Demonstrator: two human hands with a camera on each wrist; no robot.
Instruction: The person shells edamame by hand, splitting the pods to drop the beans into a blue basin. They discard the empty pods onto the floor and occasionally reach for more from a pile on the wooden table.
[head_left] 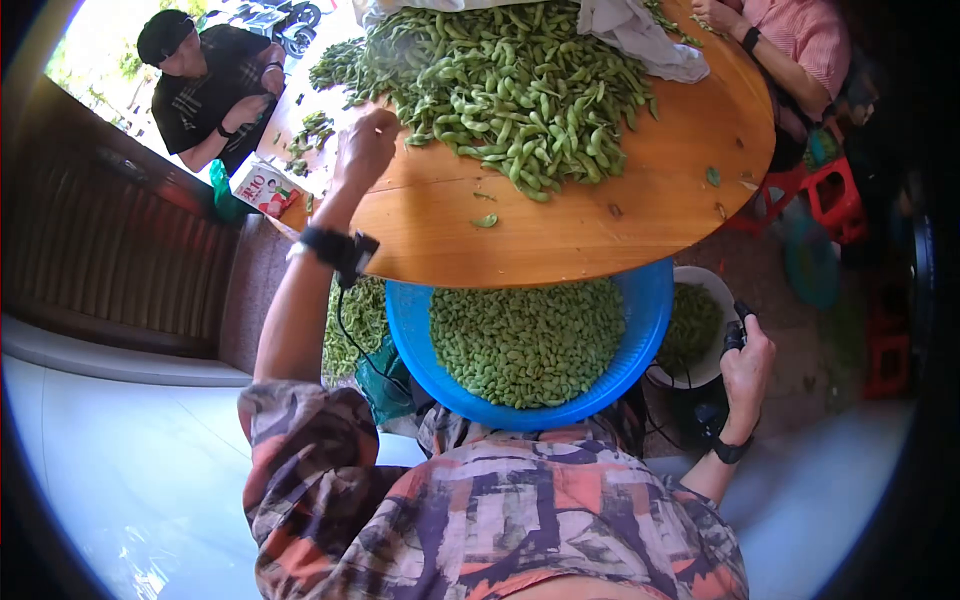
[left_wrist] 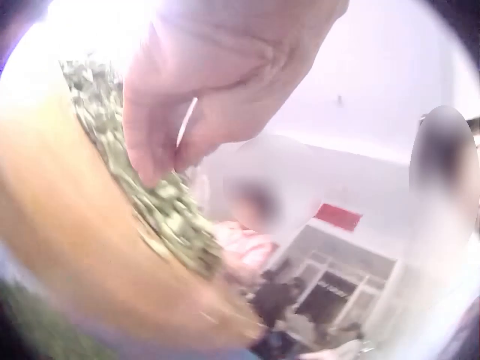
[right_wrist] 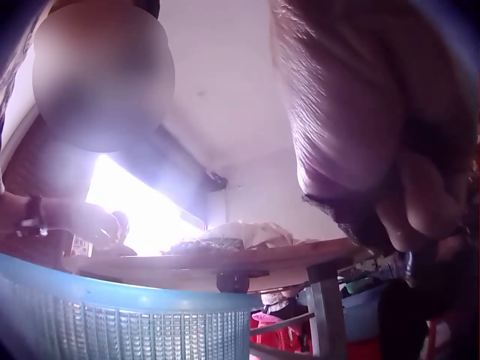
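Note:
A large heap of green edamame pods [head_left: 520,90] covers the far part of the round wooden table [head_left: 480,240]. My left hand [head_left: 365,150] is at the heap's left edge, thumb and fingers bent together; in the left wrist view its fingertips [left_wrist: 154,176] overlap the pods. I cannot tell whether a pod is between them. Low on the right, my right hand [head_left: 748,370] is curled round a small black object [head_left: 735,335], beside a pale bucket [head_left: 728,300] with green matter inside. A blue basin [head_left: 400,330] of shelled green beans [head_left: 525,340] stands between, partly under the table edge.
Across the table at left is a person in black [head_left: 225,90]; another in a pink top [head_left: 810,45] is at right. A grey cloth [head_left: 640,40] lies on the heap. Red stools [head_left: 835,200] stand at right. More green pods or husks [head_left: 355,325] lie left of the basin.

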